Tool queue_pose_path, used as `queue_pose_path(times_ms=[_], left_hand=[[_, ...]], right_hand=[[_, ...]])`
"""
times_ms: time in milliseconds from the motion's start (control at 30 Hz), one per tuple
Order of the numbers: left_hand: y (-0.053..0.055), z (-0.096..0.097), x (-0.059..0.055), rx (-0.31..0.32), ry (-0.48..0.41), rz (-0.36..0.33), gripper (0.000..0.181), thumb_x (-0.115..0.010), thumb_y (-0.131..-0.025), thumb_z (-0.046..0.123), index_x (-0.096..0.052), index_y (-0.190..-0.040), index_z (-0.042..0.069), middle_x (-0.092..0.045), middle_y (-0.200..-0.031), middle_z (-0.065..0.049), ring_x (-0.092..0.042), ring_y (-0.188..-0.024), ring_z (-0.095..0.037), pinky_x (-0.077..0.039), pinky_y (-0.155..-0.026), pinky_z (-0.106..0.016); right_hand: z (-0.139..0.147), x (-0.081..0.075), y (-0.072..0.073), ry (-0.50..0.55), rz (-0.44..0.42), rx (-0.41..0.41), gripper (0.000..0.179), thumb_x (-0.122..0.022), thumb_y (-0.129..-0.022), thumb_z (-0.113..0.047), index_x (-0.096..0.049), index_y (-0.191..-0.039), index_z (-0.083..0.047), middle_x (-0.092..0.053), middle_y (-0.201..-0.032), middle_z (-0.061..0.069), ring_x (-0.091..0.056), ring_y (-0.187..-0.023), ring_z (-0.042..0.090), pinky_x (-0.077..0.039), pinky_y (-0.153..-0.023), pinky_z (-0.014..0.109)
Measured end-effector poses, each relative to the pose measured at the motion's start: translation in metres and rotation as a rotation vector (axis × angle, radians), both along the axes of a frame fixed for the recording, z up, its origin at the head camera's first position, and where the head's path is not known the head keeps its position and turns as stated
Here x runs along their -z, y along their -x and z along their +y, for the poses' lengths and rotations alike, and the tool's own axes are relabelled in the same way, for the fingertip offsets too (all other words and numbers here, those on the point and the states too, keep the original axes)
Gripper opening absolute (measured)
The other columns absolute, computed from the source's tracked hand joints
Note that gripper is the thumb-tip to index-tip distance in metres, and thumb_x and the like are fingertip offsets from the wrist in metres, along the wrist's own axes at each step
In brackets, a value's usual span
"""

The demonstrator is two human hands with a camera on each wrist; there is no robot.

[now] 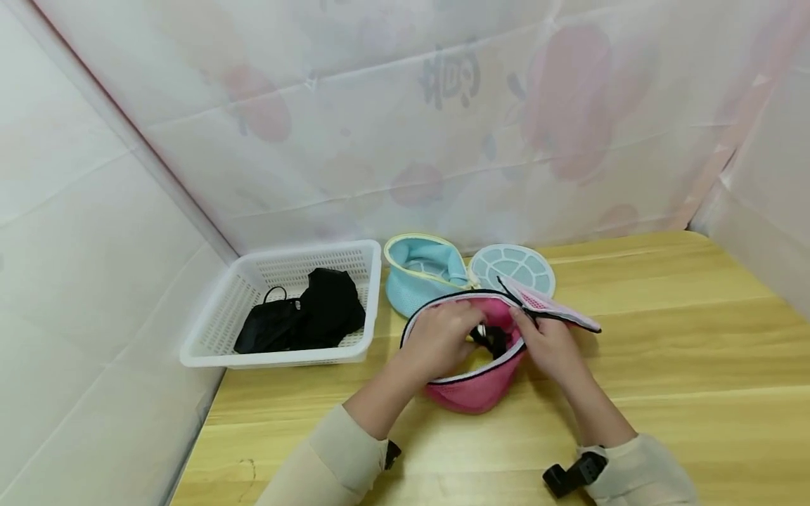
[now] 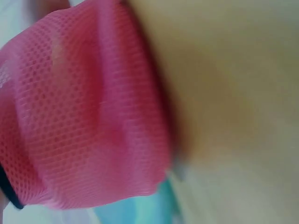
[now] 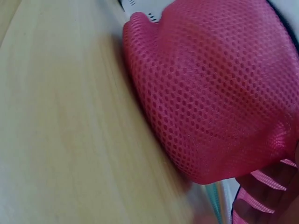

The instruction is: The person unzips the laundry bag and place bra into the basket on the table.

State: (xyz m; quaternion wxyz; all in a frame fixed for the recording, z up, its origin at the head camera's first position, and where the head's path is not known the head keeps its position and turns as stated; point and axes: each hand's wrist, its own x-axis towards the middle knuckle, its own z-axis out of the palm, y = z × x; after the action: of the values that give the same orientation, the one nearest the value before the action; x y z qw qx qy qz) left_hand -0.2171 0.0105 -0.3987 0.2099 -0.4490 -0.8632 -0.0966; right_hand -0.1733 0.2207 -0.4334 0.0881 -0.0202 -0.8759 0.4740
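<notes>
A pink mesh laundry bag (image 1: pixel 471 390) with black and white edging stands on the wooden table, its round lid (image 1: pixel 550 309) folded back to the right. My left hand (image 1: pixel 436 337) reaches over the rim into it with bent fingers. The fingertips are beside a black item (image 1: pixel 493 341) with a small shiny part; whether they grip it is hidden. With thumb and fingers my right hand (image 1: pixel 553 348) holds the bag's right rim by the lid. The mesh wall fills much of the left wrist view (image 2: pixel 93 112) and right wrist view (image 3: pixel 215 93).
A white plastic basket (image 1: pixel 373 302) with black cloth items (image 1: pixel 332 309) stands at the left. Behind the pink bag sits a turquoise mesh bag (image 1: pixel 411 288) with yellow trim, its round lid (image 1: pixel 514 267) opened to the right. Printed sheeting (image 1: pixel 380 126) hangs behind the table.
</notes>
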Motion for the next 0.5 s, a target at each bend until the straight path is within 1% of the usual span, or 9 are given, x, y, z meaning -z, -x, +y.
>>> queue_pose_path(times_ms=[67,100,133,200,300,333,400,433,500], left_hand=[[-0.002,-0.003,-0.013,0.015,-0.166,0.084,0.027,-0.086,-0.079,0.016,-0.073,-0.102,0.021,-0.074,-0.097,0.007,-0.071,-0.094,-0.012,-0.06,-0.081,-0.026],[-0.002,-0.005,-0.02,0.024,-0.252,0.107,0.031,-0.086,-0.078,0.012,-0.073,-0.105,0.019,-0.074,-0.097,0.005,-0.071,-0.094,-0.013,-0.06,-0.081,-0.027],[-0.001,-0.008,-0.027,0.032,-0.343,0.124,0.033,-0.085,-0.078,0.008,-0.072,-0.107,0.015,-0.075,-0.099,0.002,-0.072,-0.096,-0.015,-0.061,-0.083,-0.028],[0.002,-0.016,-0.039,0.011,-0.533,0.126,0.033,-0.083,-0.077,0.002,-0.071,-0.107,0.009,-0.074,-0.098,-0.005,-0.073,-0.094,-0.021,-0.062,-0.082,-0.032],[0.01,-0.034,-0.058,-0.071,-0.837,0.077,0.029,-0.08,-0.081,0.001,-0.069,-0.108,-0.001,-0.075,-0.101,-0.015,-0.074,-0.096,-0.029,-0.062,-0.087,-0.037],[0.014,-0.042,-0.063,-0.111,-0.939,0.05,0.027,-0.079,-0.084,0.003,-0.069,-0.108,-0.003,-0.075,-0.102,-0.017,-0.074,-0.097,-0.029,-0.061,-0.089,-0.037],[0.022,-0.059,-0.073,-0.181,-1.118,-0.026,0.026,-0.077,-0.089,0.009,-0.068,-0.109,-0.006,-0.075,-0.102,-0.019,-0.073,-0.095,-0.028,-0.061,-0.085,-0.034],[0.026,-0.069,-0.077,-0.221,-1.187,-0.055,0.027,-0.076,-0.091,0.011,-0.067,-0.109,-0.006,-0.075,-0.103,-0.019,-0.073,-0.095,-0.027,-0.061,-0.085,-0.032],[0.035,-0.09,-0.081,-0.308,-1.273,-0.115,0.029,-0.074,-0.094,0.015,-0.066,-0.113,-0.005,-0.074,-0.107,-0.016,-0.071,-0.096,-0.022,-0.06,-0.085,-0.029]], right_hand=[[0.0,0.001,0.002,-0.011,0.027,0.015,0.048,-0.045,-0.11,-0.037,-0.056,-0.14,-0.001,-0.063,-0.122,0.025,-0.055,-0.113,0.034,-0.044,-0.105,0.052],[0.0,0.001,0.002,-0.013,0.04,0.017,0.046,-0.045,-0.11,-0.034,-0.057,-0.138,0.0,-0.064,-0.12,0.025,-0.056,-0.112,0.035,-0.044,-0.104,0.052],[0.001,0.002,0.003,-0.018,0.05,0.02,0.045,-0.046,-0.11,-0.034,-0.058,-0.138,0.0,-0.065,-0.121,0.026,-0.057,-0.114,0.036,-0.045,-0.103,0.053],[0.001,0.002,0.004,-0.011,0.061,0.015,0.046,-0.046,-0.11,-0.032,-0.056,-0.141,0.0,-0.063,-0.13,0.028,-0.056,-0.123,0.039,-0.043,-0.108,0.056],[0.002,0.001,0.004,0.009,0.057,0.005,0.054,-0.048,-0.109,-0.036,-0.048,-0.15,0.001,-0.053,-0.147,0.03,-0.046,-0.139,0.044,-0.037,-0.117,0.061],[0.003,0.001,0.003,0.013,0.054,0.008,0.057,-0.049,-0.109,-0.037,-0.046,-0.152,0.0,-0.049,-0.15,0.03,-0.043,-0.142,0.045,-0.035,-0.118,0.062],[0.004,-0.002,0.002,0.035,0.053,0.014,0.059,-0.049,-0.108,-0.037,-0.044,-0.153,0.001,-0.047,-0.152,0.03,-0.042,-0.143,0.044,-0.034,-0.119,0.061],[0.005,-0.003,0.002,0.039,0.051,0.022,0.06,-0.048,-0.108,-0.038,-0.043,-0.153,0.001,-0.046,-0.153,0.03,-0.042,-0.143,0.044,-0.034,-0.119,0.062],[0.007,-0.006,0.001,0.052,0.052,0.037,0.06,-0.048,-0.108,-0.039,-0.044,-0.152,0.002,-0.048,-0.15,0.031,-0.045,-0.139,0.043,-0.036,-0.117,0.062]])
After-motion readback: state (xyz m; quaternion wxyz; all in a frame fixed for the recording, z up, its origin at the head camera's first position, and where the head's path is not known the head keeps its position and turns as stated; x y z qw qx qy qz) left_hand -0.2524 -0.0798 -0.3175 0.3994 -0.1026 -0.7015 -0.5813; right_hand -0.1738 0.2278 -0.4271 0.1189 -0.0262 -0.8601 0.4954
